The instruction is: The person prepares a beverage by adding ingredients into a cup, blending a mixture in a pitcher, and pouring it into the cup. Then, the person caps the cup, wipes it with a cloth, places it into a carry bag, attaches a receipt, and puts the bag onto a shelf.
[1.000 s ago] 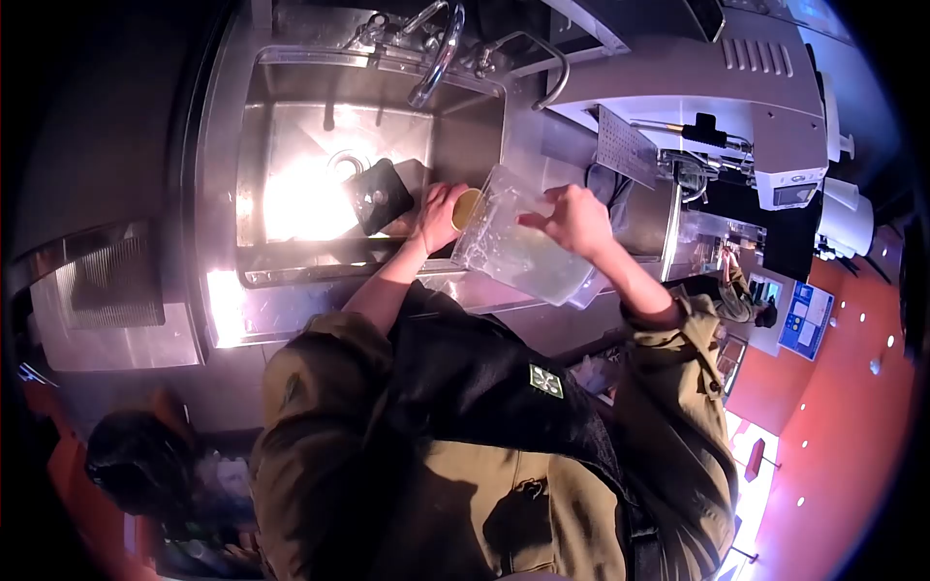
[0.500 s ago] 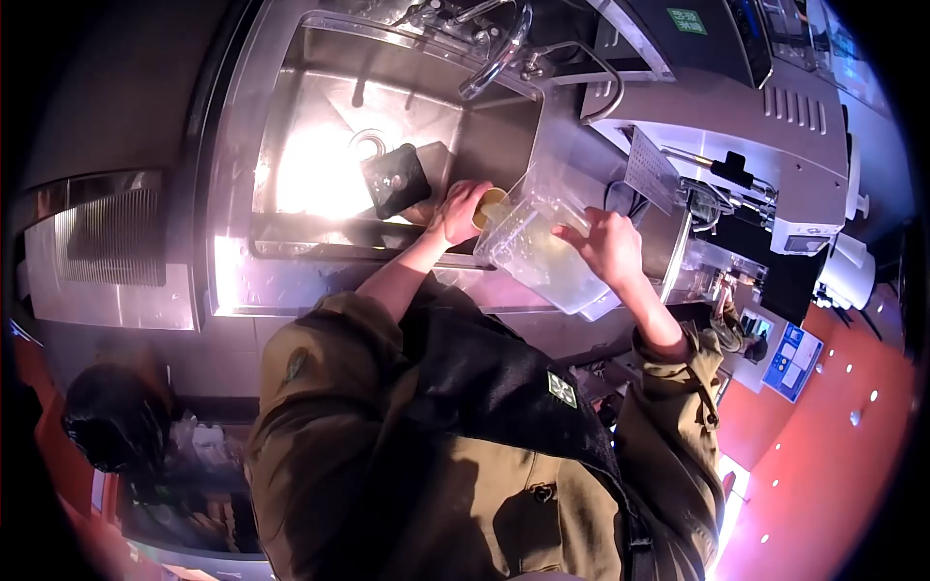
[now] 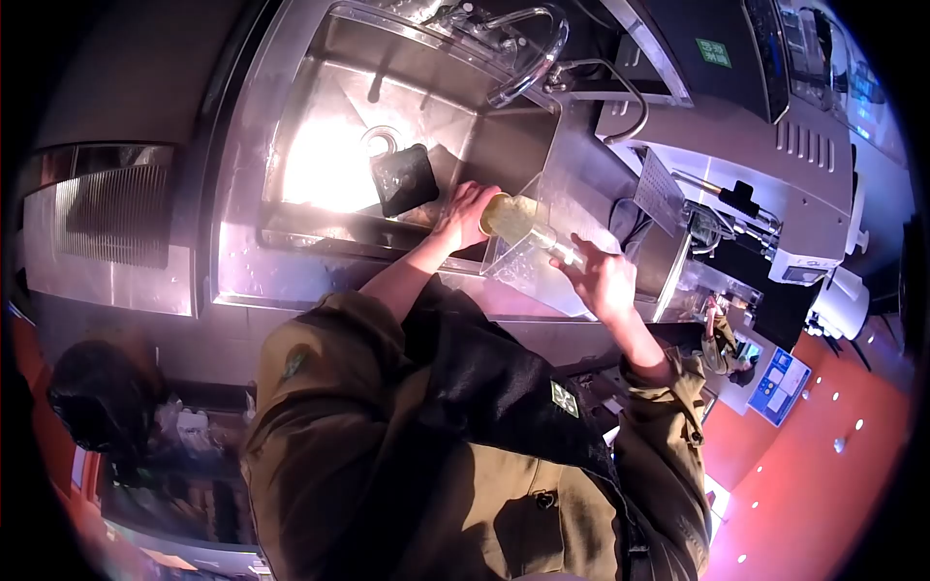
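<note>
My left hand (image 3: 467,217) is wrapped around a yellowish cup (image 3: 493,209) at the sink's near right corner. The cup lies tilted, its mouth facing right. In my right hand (image 3: 603,281) is the handle of a clear scoop (image 3: 526,225), its pale, grainy load right against the cup's mouth. Whether any of the load has entered the cup is hidden. Below the scoop stands a clear plastic bin (image 3: 523,275), partly covered by it and by my right hand.
A steel sink (image 3: 509,145) lies ahead, with a black square container (image 3: 406,181) near its drain. A curved faucet (image 3: 542,73) arches over the back. To the right stands a grey machine (image 3: 775,145). Another person (image 3: 720,344) is farther off at right.
My right hand has brought the scoop up from inside the bin to the cup's mouth. My left hand keeps its hold on the cup. The view has shifted slightly.
</note>
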